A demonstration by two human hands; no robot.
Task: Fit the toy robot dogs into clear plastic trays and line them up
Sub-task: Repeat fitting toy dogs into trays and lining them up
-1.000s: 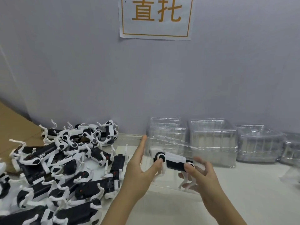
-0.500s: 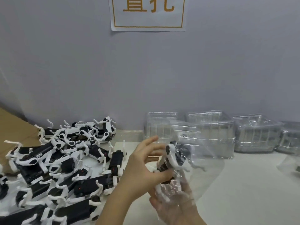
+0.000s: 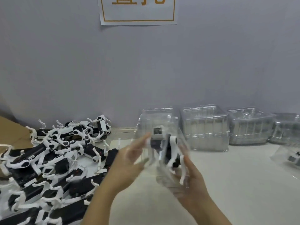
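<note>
Hands first: your left hand point(image 3: 129, 161) and right hand point(image 3: 193, 181) are both raised above the surface point(image 3: 235, 184), with a clear plastic tray point(image 3: 162, 153) between them. Your left grip is spread wide, fingers flat against the tray's left wall; your right grip cups the tray from below and from the right, fingers curled onto it. Both are blurred, so how firmly each presses cannot be told.

Inside that tray sits one toy robot dog point(image 3: 168, 151), black and white, its white legs pointing down toward your right palm. It looks tilted, though the blur hides exactly how it is seated.

On your left, a heap of loose robot dogs point(image 3: 53, 158) lies tangled over the surface, partly on a sheet of brown cardboard point(image 3: 11, 132). Along the wall point(image 3: 146, 70) behind your hands stands a row of empty clear trays point(image 3: 206, 127), stacked, each stack just beside the next. At the far right edge, another tray point(image 3: 290, 156) lies on the surface with something grey and white inside; it is cut off, so you cannot tell more. A paper sign point(image 3: 138, 10) with orange characters hangs on the wall above.
</note>
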